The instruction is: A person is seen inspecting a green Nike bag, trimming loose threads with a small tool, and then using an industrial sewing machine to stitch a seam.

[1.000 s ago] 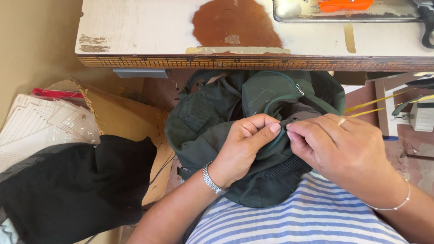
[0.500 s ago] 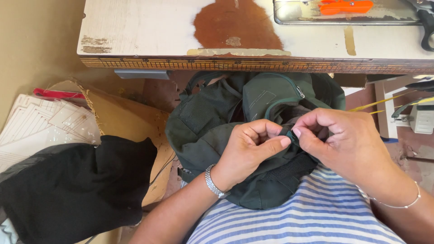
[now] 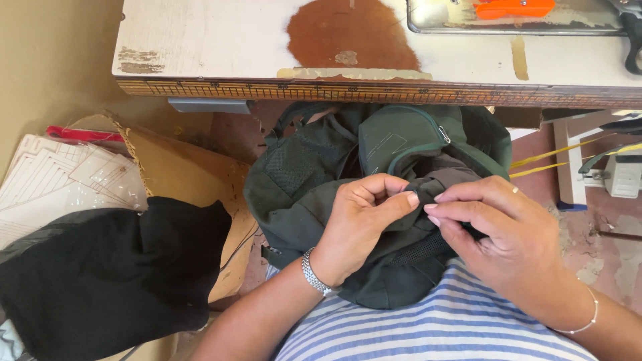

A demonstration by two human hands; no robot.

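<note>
In our lap below the worn sewing table (image 3: pixel 200 40), we pinch a fold of the dark green backpack (image 3: pixel 314 174) between left hand (image 3: pixel 358 224) and right hand (image 3: pixel 498 244); finishing appears underway, unfinished.

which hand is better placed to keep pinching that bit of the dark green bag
Left, though narrowly. The left hand has thumb and forefinger closed on a fold of the dark green bag at its middle. The right hand touches the same spot with flatter fingers, more steadying than pinching.
</note>
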